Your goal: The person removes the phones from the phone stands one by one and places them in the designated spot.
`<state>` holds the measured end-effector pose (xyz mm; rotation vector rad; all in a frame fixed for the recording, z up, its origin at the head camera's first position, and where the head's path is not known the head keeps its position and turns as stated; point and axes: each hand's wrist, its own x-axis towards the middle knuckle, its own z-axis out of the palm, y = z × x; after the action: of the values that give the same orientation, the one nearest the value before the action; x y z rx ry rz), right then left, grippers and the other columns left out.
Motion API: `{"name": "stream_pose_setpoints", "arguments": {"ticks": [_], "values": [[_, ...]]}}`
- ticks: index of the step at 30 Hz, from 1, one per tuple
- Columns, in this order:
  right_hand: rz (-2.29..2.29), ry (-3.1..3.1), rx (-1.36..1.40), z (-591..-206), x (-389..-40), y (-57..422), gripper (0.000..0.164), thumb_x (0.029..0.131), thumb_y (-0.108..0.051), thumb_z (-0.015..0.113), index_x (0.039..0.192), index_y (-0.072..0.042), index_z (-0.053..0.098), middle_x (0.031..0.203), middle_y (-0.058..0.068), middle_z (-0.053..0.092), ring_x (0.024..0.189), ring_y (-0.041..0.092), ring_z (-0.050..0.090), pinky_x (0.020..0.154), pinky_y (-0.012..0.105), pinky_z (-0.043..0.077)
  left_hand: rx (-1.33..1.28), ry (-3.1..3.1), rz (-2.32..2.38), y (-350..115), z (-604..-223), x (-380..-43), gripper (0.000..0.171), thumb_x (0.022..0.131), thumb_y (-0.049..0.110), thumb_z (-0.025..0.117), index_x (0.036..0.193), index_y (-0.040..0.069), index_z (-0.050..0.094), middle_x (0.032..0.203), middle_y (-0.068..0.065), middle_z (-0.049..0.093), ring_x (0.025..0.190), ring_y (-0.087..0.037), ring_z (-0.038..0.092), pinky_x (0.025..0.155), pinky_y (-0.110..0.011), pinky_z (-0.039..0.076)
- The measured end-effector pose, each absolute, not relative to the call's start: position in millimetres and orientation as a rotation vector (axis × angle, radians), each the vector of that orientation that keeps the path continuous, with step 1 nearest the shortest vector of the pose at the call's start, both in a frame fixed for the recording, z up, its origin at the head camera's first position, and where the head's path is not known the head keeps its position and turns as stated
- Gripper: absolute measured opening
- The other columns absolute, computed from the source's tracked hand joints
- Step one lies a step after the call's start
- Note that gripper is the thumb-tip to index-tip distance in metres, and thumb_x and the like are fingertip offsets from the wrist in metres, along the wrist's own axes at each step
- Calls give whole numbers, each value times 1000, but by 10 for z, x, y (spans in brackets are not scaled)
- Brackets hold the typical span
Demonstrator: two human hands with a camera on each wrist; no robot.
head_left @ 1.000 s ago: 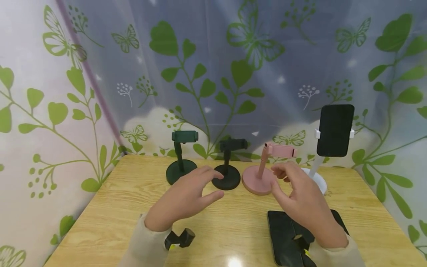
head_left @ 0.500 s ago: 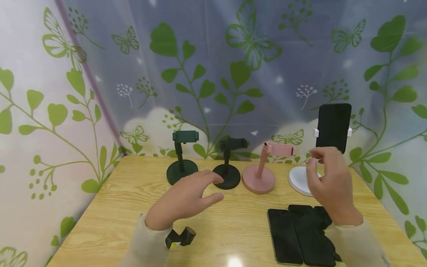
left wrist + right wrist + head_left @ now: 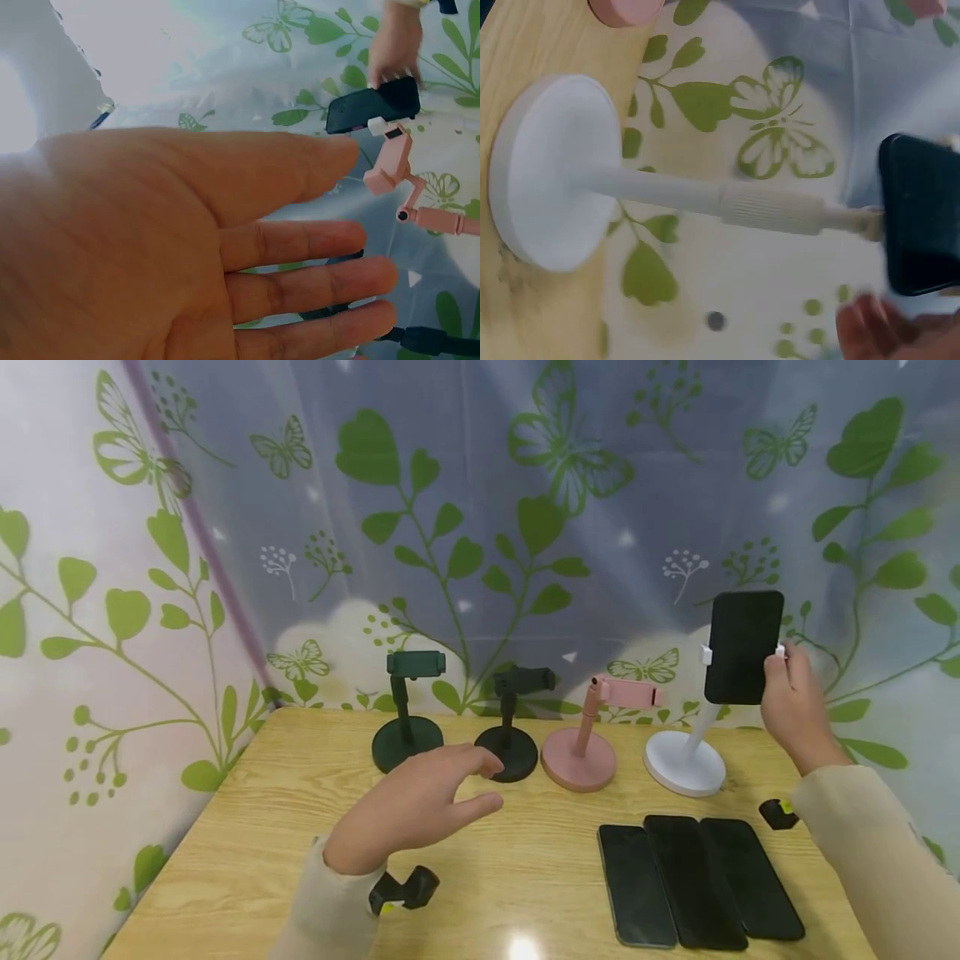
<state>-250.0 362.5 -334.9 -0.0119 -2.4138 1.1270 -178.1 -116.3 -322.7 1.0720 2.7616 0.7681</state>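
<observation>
A black phone (image 3: 744, 639) stands upright in the clamp of a white phone stand (image 3: 684, 766), at the right of the table. My right hand (image 3: 801, 710) holds the phone's right edge beside the clamp, thumb in front and fingers behind. In the right wrist view the phone (image 3: 922, 217) is at the right edge, with blurred fingers (image 3: 874, 326) below it. My left hand (image 3: 420, 806) hovers over the table in front of the black phone stand (image 3: 507, 752). Its palm (image 3: 135, 225) and fairly straight fingers hold nothing.
A green phone stand (image 3: 407, 742) and a pink one (image 3: 579, 760) line up with the black and white stands along the back. Several black phones, including one at the left (image 3: 637, 885), lie side by side at the front right. A patterned curtain (image 3: 465, 527) hangs behind the wooden table (image 3: 247, 860).
My right hand has moved right from near the pink stand, past the white one, and taken hold of the upright phone's right edge. My left hand has stayed in place.
</observation>
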Motion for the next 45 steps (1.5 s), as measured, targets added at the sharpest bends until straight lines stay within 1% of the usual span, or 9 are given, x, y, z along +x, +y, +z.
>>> {"name": "stream_pose_setpoints", "arguments": {"ticks": [5, 9, 12, 16, 18, 22, 28, 37, 45], "values": [[1343, -2318, -86, -3387, -2621, 3659, 59, 113, -40, 14, 144, 7, 33, 143, 30, 33, 135, 39, 35, 118, 45, 23, 1100, 2731, 766, -1175, -3209, -1774, 35, 104, 42, 62, 134, 23, 62, 130, 9, 66, 120, -11, 62, 101, -40, 50], [1427, -2270, -132, -3401, -2664, 3644, 63, 112, -46, 13, 153, -2, 33, 157, 23, 28, 146, 25, 28, 120, 31, 16, 1097, 2741, 770, -1179, -3216, -1776, 34, 104, 42, 62, 133, 23, 63, 129, 8, 67, 118, -10, 63, 99, -40, 51], [1434, -2334, -155, -3413, -2664, 3643, 68, 112, -46, 7, 164, -4, -4, 172, 13, -8, 157, 26, -9, 127, 44, -4, 1088, 2746, 789, -1189, -3217, -1778, 33, 105, 43, 61, 132, 24, 64, 127, 9, 68, 116, -10, 64, 97, -40, 52], [1415, -2260, -267, -3438, -2702, 3599, 63, 112, -41, 7, 159, -5, 29, 167, 20, 19, 154, 26, 18, 126, 38, 11, 1076, 2755, 818, -1204, -3214, -1775, 32, 104, 43, 62, 130, 25, 65, 125, 10, 69, 113, -9, 65, 95, -40, 52], [1371, -2176, -277, -3460, -2728, 3560, 54, 113, -40, 11, 129, -6, 49, 136, 24, 42, 126, 26, 44, 111, 29, 29, 1071, 2758, 825, -1206, -3212, -1773, 31, 104, 42, 62, 130, 25, 65, 125, 10, 69, 113, -8, 65, 96, -39, 52], [1240, -2136, -166, -3529, -2740, 3486, 36, 114, -39, 18, 101, -13, 40, 93, 7, 30, 82, 17, 30, 80, 32, 23, 1070, 2750, 831, -1211, -3197, -1765, 32, 104, 43, 62, 129, 24, 65, 124, 10, 69, 113, -9, 65, 96, -40, 52], [1033, -2203, -129, -3607, -2691, 3402, 46, 114, -38, 21, 131, 3, 37, 93, 12, 41, 79, 25, 38, 73, 37, 29, 1089, 2747, 801, -1200, -3199, -1770, 33, 104, 44, 61, 130, 23, 65, 123, 8, 70, 112, -10, 66, 96, -40, 52], [1265, -1911, -287, -3546, -2778, 3355, 14, 113, -37, 32, 105, -29, 41, 94, -10, 36, 86, 4, 36, 82, 24, 28, 1081, 2737, 788, -1199, -3179, -1750, 33, 104, 43, 62, 131, 24, 65, 121, 10, 69, 112, -9, 65, 97, -38, 52], [1283, -1792, -362, -3223, -2555, 3320, 10, 113, -35, 33, 105, -32, 39, 88, -9, 32, 78, 3, 32, 78, 21, 25, 1094, 2734, 775, -1226, -3184, -1742, 35, 105, 45, 60, 132, 23, 65, 120, 10, 69, 111, -9, 65, 97, -38, 52]]}}
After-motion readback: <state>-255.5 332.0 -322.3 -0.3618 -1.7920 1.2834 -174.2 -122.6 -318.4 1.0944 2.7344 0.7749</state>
